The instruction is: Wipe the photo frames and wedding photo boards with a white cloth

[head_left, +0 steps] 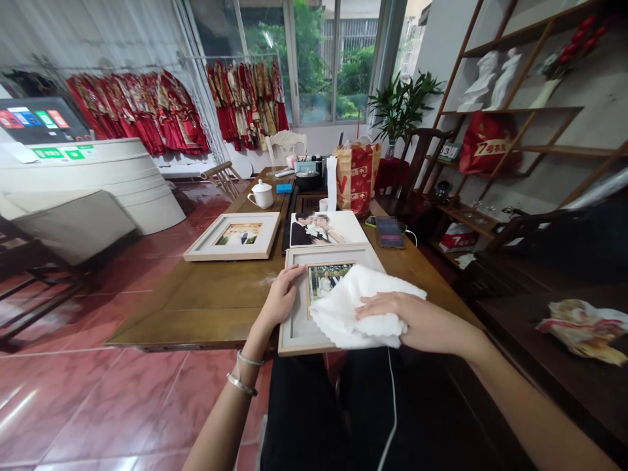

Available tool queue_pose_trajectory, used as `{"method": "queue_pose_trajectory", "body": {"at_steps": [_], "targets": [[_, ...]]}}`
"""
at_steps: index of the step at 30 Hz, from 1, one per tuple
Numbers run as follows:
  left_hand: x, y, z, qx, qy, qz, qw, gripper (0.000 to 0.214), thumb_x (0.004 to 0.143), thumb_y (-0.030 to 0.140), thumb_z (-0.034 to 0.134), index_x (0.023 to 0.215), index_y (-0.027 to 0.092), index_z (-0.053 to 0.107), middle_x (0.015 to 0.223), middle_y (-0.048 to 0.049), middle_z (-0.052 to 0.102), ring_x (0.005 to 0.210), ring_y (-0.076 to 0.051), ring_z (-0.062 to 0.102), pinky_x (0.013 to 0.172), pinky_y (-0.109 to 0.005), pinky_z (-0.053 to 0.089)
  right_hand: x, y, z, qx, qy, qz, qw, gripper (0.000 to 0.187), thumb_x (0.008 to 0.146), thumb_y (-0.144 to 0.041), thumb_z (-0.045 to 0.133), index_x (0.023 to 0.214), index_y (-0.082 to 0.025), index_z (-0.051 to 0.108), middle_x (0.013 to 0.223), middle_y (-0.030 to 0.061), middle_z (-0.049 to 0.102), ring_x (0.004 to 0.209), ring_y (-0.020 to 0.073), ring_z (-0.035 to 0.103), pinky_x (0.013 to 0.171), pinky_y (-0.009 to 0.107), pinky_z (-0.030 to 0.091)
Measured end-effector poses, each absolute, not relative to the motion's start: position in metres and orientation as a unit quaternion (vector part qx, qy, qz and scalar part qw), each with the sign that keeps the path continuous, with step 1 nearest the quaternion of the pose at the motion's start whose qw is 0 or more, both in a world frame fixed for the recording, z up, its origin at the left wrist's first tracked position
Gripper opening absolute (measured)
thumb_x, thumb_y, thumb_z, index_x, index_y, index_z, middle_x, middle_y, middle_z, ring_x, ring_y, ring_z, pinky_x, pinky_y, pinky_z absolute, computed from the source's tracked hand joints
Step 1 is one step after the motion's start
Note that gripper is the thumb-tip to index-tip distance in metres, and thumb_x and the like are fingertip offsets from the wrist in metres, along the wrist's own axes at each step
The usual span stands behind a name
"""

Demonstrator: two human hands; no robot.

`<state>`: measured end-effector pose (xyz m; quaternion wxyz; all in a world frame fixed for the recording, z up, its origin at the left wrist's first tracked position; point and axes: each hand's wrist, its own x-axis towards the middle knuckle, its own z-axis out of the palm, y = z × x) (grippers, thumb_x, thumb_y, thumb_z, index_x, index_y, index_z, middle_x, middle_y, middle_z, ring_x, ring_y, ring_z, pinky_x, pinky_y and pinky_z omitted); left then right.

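White fluffy cloth [341,317]: one, loosely bunched, spread over the lower right part of the picture frame named below. Right hand [392,306]: palm down on the cloth, fingers together and lightly bent; whether it grips a fold cannot be told. Pale wooden picture frame [299,330] with wide off-white mat and small photograph of a couple: one, at the near edge of the brown wooden worktop [210,297], its lower rail reaching past that edge. Left hand [284,294]: partly closed around the frame's left rail, holding it; silver-coloured bangles [241,384] on the wrist.

Second pale wooden frame [196,248], similarly matted: one, lying near the worktop's left edge. Large photographic print of a couple on white [318,229]: one, just beyond the held frame. Dark rectangular phone [390,233]: one, near the right edge. White lidded cup with handle [261,195]: one, farther back, near the left edge. Small blue rectangular box [283,188]: one, just right of the cup. Red-and-tan patterned bag [358,180]: one, upright, toward the far right corner.
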<state>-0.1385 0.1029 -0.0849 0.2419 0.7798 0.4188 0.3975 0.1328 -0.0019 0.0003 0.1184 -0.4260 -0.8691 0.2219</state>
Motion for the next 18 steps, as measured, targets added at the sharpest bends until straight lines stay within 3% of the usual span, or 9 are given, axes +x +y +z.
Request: {"method": "queue_pose_trajectory", "body": {"at_steps": [7,11,14,18], "targets": [[-0.144,0.104,-0.084,0.818,0.374,0.364,0.241,0.054,0.074,0.001,0.038,0.122,0.018,0.056,0.133,-0.0076,0.052,0.131,-0.023,0.036,0.111,-0.049,0.025,0.139,0.041,-0.001,-0.565,-0.813,0.071,0.119,0.053,0.069,-0.004,0.047,0.113,-0.027,0.063,0.118,0.0028,0.064,0.113,0.0252,0.054,0.09,0.034,0.042],[-0.145,0.104,-0.084,0.82,0.378,0.357,0.239,0.054,0.074,0.001,0.037,0.123,0.018,0.055,0.134,-0.0078,0.052,0.131,-0.023,0.037,0.111,-0.05,0.025,0.119,0.061,-0.016,-0.587,-0.799,-0.012,0.126,0.051,0.071,-0.002,0.045,0.116,-0.018,0.061,0.12,0.0081,0.062,0.117,0.0255,0.051,0.096,0.037,0.038],[-0.144,0.105,-0.085,0.82,0.379,0.358,0.236,0.055,0.073,0.001,0.037,0.122,0.016,0.056,0.133,-0.0086,0.052,0.13,-0.023,0.037,0.111,-0.05,0.024,0.1,0.057,-0.027,-0.561,-0.818,-0.005,0.127,0.054,0.068,0.0,0.046,0.12,-0.012,0.058,0.126,0.0113,0.058,0.124,0.0273,0.043,0.104,0.043,0.03],[-0.142,0.107,-0.085,0.811,0.387,0.368,0.241,0.056,0.07,0.0,0.037,0.12,0.015,0.058,0.131,-0.0088,0.054,0.129,-0.022,0.039,0.111,-0.047,0.025,0.09,0.022,-0.025,-0.475,-0.862,0.105,0.143,0.056,0.067,0.0,0.048,0.119,-0.017,0.059,0.126,0.0061,0.059,0.125,0.0226,0.043,0.106,0.039,0.028]]}}
